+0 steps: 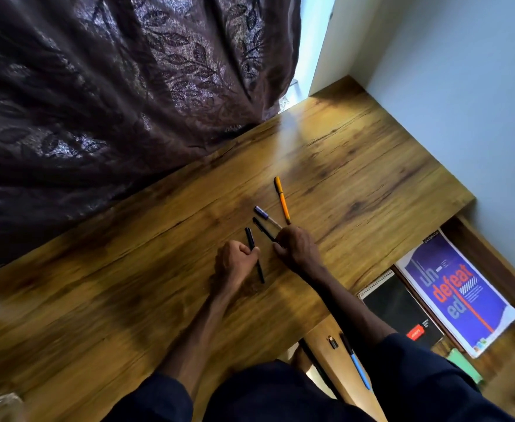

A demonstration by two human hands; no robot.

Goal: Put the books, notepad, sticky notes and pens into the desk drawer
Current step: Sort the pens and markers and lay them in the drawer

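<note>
Centrally in the frame, the left hand [234,260] is clenched around a black pen [254,254] lying on the wooden desk [356,166]. The right hand [295,246], just beside it, closes its grip on the near ends of a second black pen [262,228]; a purple-capped pen [263,213] and an orange pen [281,198] reach the same fingers. At lower right, the open drawer [493,263] holds a purple book [460,293], a black spiral notepad [402,312], a green item [463,365] and a blue pen [358,365]. A dark curtain [97,102] fills the upper left.
</note>
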